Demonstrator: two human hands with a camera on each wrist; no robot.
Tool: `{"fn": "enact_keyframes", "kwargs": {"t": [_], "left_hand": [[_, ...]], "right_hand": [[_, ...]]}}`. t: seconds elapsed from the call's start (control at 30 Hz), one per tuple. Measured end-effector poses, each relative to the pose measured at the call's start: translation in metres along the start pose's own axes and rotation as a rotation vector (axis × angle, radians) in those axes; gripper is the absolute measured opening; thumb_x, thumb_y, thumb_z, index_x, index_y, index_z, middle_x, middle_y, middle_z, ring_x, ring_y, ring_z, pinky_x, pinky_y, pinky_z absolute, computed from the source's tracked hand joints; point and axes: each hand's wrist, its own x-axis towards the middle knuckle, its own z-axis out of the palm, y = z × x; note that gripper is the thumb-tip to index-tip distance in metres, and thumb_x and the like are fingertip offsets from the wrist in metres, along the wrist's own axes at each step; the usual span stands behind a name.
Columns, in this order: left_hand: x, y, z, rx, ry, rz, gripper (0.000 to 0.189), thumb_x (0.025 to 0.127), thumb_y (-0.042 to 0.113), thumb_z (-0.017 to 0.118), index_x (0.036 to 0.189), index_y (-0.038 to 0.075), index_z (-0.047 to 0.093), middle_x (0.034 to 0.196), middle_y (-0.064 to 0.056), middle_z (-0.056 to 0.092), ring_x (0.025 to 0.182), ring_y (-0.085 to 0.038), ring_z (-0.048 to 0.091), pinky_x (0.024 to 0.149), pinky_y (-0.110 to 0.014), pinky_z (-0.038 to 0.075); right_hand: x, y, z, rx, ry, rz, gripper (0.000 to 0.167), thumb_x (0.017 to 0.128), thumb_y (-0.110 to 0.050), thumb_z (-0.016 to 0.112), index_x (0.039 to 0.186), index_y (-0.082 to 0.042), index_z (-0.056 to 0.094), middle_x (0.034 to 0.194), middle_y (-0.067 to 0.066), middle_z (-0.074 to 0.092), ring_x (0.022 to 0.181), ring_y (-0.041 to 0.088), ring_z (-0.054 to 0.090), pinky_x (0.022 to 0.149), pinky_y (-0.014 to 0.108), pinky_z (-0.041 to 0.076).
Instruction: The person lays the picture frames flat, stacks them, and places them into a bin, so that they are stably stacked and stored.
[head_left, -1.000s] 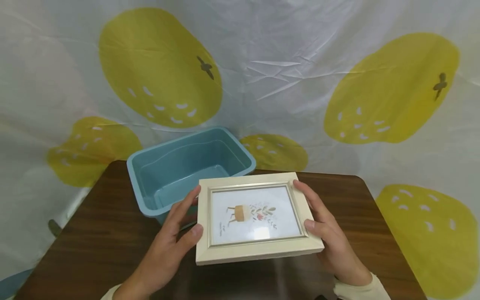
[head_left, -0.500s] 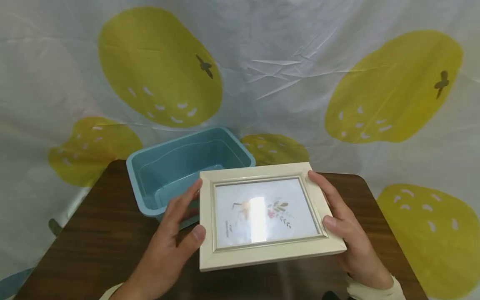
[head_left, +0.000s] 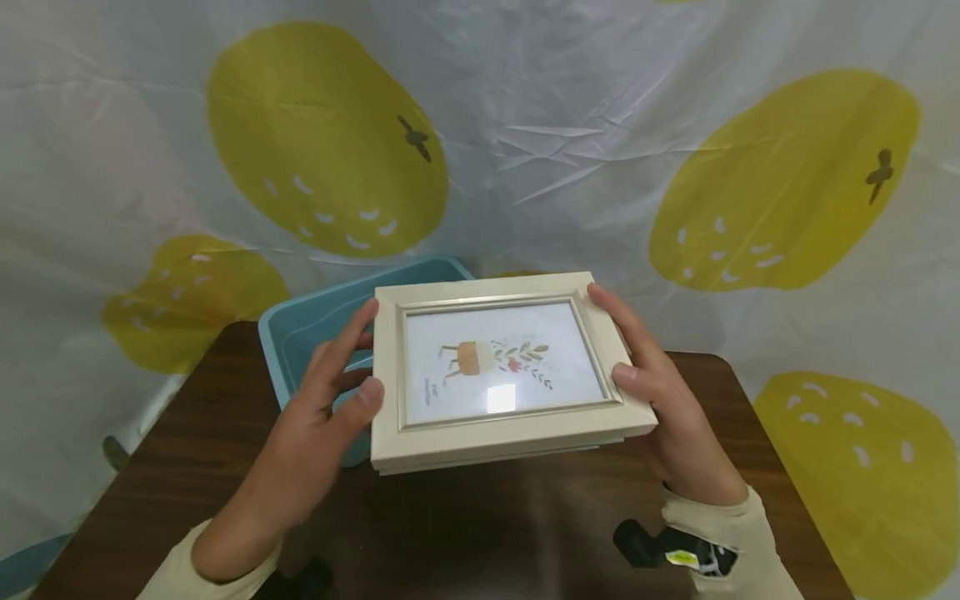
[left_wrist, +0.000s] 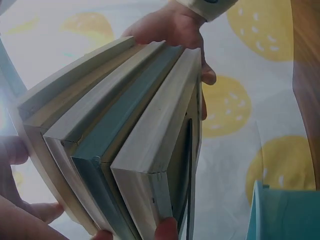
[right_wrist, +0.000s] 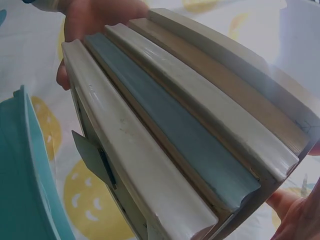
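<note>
Both hands hold a stack of several picture frames in the air above the table. On top lies a cream picture frame (head_left: 502, 367) with a plant drawing behind glass. My left hand (head_left: 300, 442) grips the left side, thumb near the front corner, and my right hand (head_left: 675, 408) grips the right side. Below the cream one, the left wrist view shows a blue picture frame (left_wrist: 125, 110) between white ones. The right wrist view shows the bottom white picture frame (right_wrist: 140, 145), whose stand flap (right_wrist: 92, 155) sticks out from its back. The stack partly hides the blue bin (head_left: 281, 350).
The bin stands at the back left of the dark wooden table (head_left: 480, 533), behind the stack. A white curtain (head_left: 540, 158) with yellow fruit prints hangs at the table's far edge. Wrist straps show on the sleeves, the right camera strap (head_left: 682, 550) most plainly.
The stack first shifted right with its face tilting, then rose and came back left. It covers more of the bin now. Both hands keep their hold, and more of the sleeves shows.
</note>
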Motion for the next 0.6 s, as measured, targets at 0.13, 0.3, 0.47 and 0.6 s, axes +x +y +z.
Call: {"fn": "enact_keyframes", "kwargs": {"t": [0.13,0.3,0.47,0.6], "left_hand": [[0.013,-0.002,-0.008,-0.059,0.003,-0.023,0.062,0.113,0.024,0.045,0.166,0.048,0.022,0.160,-0.008,0.027,0.133,-0.039,0.055,0.087,-0.035,0.061],[0.027,-0.005,-0.018,-0.141,0.022,-0.055,0.060,0.114,0.027,0.043,0.166,0.048,0.021,0.158,-0.007,0.028,0.121,-0.031,0.061,0.085,-0.032,0.062],[0.037,-0.013,-0.026,-0.142,0.043,-0.095,0.060,0.114,0.034,0.045,0.166,0.049,0.020,0.158,-0.008,0.030,0.125,-0.033,0.060,0.087,-0.033,0.062],[0.046,-0.023,-0.033,-0.159,0.049,-0.113,0.061,0.113,0.036,0.045,0.166,0.050,0.018,0.157,-0.008,0.028,0.133,-0.037,0.054,0.088,-0.036,0.060]], "right_hand": [[0.020,0.000,0.002,0.006,0.007,-0.001,0.069,0.102,-0.021,0.040,0.168,-0.035,0.027,0.162,0.008,0.029,0.124,0.027,0.051,0.097,0.031,0.048],[0.049,0.006,0.002,0.047,-0.009,-0.013,0.073,0.097,-0.019,0.042,0.167,-0.035,0.030,0.166,0.006,0.026,0.127,0.029,0.048,0.095,0.030,0.049],[0.079,0.017,0.001,0.079,-0.014,-0.020,0.074,0.095,-0.018,0.045,0.166,-0.032,0.034,0.168,0.006,0.026,0.138,0.031,0.038,0.105,0.036,0.042],[0.103,0.030,0.001,0.100,-0.017,-0.015,0.074,0.093,-0.018,0.046,0.166,-0.030,0.035,0.169,0.004,0.025,0.140,0.030,0.034,0.106,0.038,0.037]]}}
